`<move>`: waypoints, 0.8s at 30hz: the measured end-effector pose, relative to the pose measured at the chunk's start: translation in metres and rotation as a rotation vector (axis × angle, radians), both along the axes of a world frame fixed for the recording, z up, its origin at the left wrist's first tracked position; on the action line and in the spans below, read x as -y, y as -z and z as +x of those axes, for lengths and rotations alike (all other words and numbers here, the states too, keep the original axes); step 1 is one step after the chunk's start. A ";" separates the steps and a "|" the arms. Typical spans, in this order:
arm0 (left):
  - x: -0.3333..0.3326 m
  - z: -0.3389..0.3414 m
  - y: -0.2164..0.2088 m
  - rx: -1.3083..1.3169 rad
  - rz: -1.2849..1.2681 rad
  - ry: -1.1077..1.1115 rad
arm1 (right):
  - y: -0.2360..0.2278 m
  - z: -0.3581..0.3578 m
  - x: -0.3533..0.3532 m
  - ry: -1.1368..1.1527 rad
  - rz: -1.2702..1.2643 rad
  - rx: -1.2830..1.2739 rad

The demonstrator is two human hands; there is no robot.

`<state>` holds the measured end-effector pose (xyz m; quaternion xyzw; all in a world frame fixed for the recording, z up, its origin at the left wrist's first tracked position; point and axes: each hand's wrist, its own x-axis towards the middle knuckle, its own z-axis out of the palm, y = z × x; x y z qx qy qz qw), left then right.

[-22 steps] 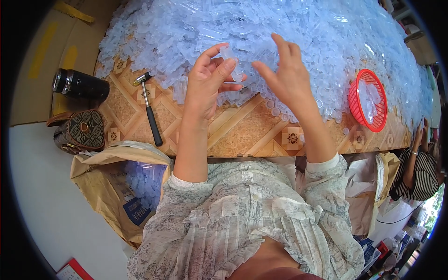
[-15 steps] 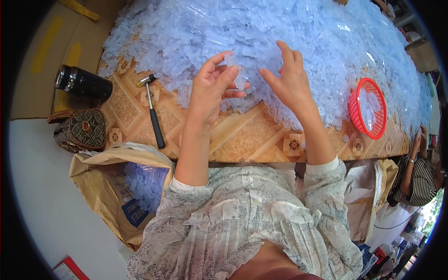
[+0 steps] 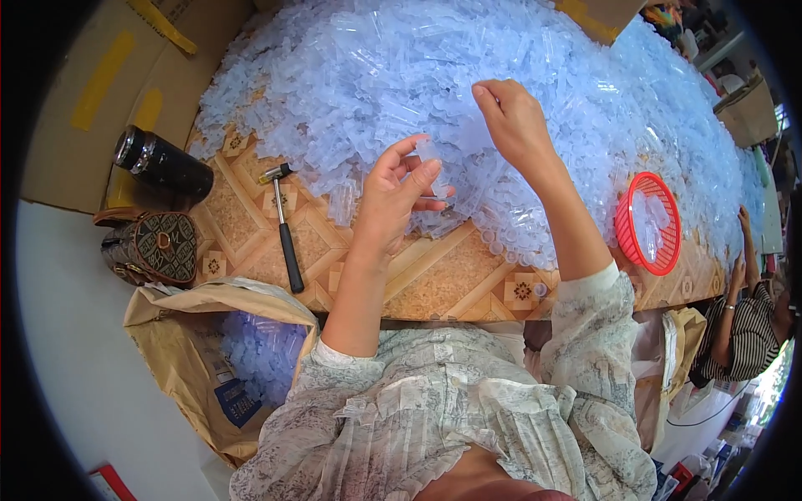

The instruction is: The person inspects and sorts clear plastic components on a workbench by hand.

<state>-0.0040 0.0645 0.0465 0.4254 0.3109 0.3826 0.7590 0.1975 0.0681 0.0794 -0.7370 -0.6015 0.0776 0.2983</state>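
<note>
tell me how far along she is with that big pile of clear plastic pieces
Done: a brown paper sack at the person's left already holds a batch of clear plastic pieces.
In hand: the left hand holds a small clear plastic piece in its fingertips, while the right hand reaches into the heap.
Left: nearly everything. The huge mound of clear bluish plastic pieces covers most of the patterned table, and the red mesh basket looks near empty.

A single head-worn fisheye view looks steeply down from close above the person's chest. The patterned worktop (image 3: 468,284) fills the upper half of the frame, its edges bending toward the dark rim, and both forearms rise from the lower centre.
</note>
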 end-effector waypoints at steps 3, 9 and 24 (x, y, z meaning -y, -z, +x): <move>-0.001 0.000 -0.001 0.018 -0.004 -0.004 | 0.018 0.009 -0.027 -0.018 0.368 0.133; -0.010 0.000 0.001 0.108 0.017 -0.011 | 0.014 0.016 -0.045 -0.133 0.049 0.246; -0.003 0.018 0.003 0.221 0.027 0.002 | 0.030 -0.051 0.061 -0.121 0.407 -0.549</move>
